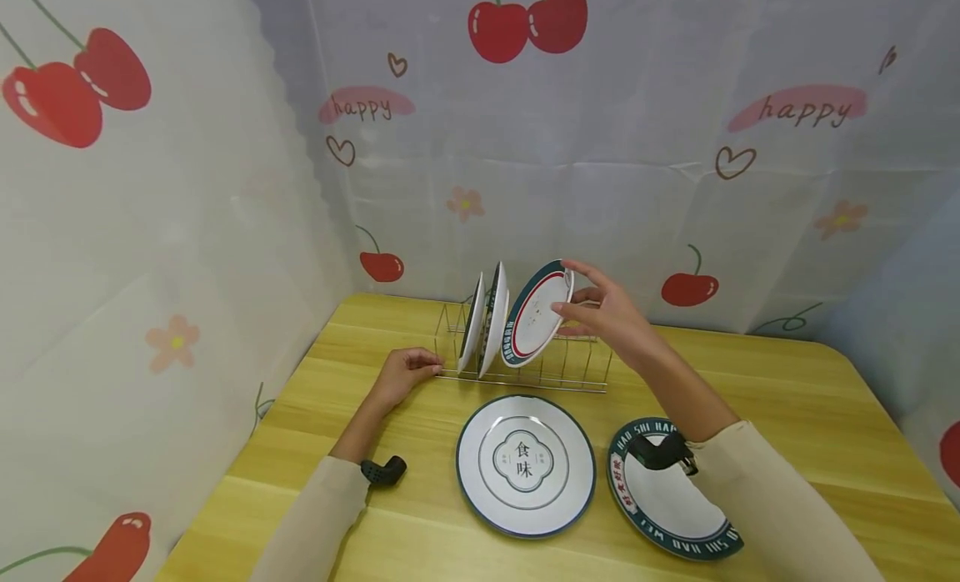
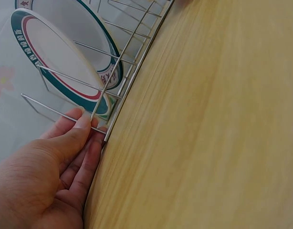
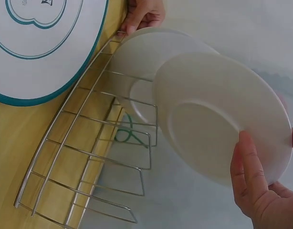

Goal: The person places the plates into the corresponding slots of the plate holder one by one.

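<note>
A wire dish rack point(image 1: 573, 388) stands at the back of the table, with two plates upright in its left part: an outer plate point(image 1: 470, 328) and a second plate point(image 1: 492, 323) beside it. My left hand point(image 1: 403, 377) pinches the rack's left front corner, the wire between thumb and fingers in the left wrist view. With its thumb on the face and fingers behind, my right hand point(image 1: 611, 313) grips a white plate point(image 1: 537, 313) with a teal rim and red ring. That plate is tilted over the rack's middle; its plain underside point(image 3: 204, 129) faces the right wrist camera.
A white plate point(image 1: 525, 511) with a thin blue rim and Chinese characters lies flat before the rack. To its right lies a teal-rimmed plate point(image 1: 663, 490), partly hidden under my right forearm. A cherry-patterned curtain point(image 1: 570, 165) hangs behind the wooden table point(image 1: 420, 499).
</note>
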Demonstrator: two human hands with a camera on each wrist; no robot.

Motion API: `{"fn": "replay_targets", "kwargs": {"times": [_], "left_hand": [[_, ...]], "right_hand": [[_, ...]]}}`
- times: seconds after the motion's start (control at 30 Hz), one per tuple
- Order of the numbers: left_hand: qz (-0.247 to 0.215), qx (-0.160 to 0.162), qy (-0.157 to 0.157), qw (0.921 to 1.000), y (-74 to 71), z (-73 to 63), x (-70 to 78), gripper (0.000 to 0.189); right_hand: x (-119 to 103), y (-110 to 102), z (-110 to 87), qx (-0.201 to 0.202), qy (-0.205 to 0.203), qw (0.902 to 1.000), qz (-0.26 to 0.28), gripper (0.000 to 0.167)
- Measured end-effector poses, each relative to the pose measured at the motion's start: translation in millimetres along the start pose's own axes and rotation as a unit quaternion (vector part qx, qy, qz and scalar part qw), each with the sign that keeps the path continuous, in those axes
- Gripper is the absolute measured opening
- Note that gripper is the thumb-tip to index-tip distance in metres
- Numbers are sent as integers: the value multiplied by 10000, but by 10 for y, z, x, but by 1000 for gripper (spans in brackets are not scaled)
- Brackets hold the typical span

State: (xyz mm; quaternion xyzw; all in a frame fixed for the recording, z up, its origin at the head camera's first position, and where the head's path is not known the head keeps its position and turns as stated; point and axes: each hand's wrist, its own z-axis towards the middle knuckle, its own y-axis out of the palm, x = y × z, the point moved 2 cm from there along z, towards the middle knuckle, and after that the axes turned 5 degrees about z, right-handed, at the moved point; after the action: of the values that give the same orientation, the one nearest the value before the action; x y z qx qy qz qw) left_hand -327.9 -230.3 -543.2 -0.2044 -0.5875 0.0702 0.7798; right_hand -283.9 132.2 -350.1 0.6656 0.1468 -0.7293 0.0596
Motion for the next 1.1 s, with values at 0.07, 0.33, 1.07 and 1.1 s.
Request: {"fn": "replay_targets", "kwargs": {"times": [0.07,0.33,1.07,1.1], "left_hand": [[-3,0,-4,10000,-1,1,-2,9],[-2,-4,20,10000,-7,16,-2,11],[-80,-14,31,10000,-10,-1,15,12],[-73,-12,21,10000,-11,-3,21,12]], "right_hand": [[8,14,38,-20,22,10000,-59,77],[10,65,152,-126,30,9996,-261,76],[115,199,450,-365,122,9991,-151,71],[125,206,463,-352,131,9991,-191,71]]}}
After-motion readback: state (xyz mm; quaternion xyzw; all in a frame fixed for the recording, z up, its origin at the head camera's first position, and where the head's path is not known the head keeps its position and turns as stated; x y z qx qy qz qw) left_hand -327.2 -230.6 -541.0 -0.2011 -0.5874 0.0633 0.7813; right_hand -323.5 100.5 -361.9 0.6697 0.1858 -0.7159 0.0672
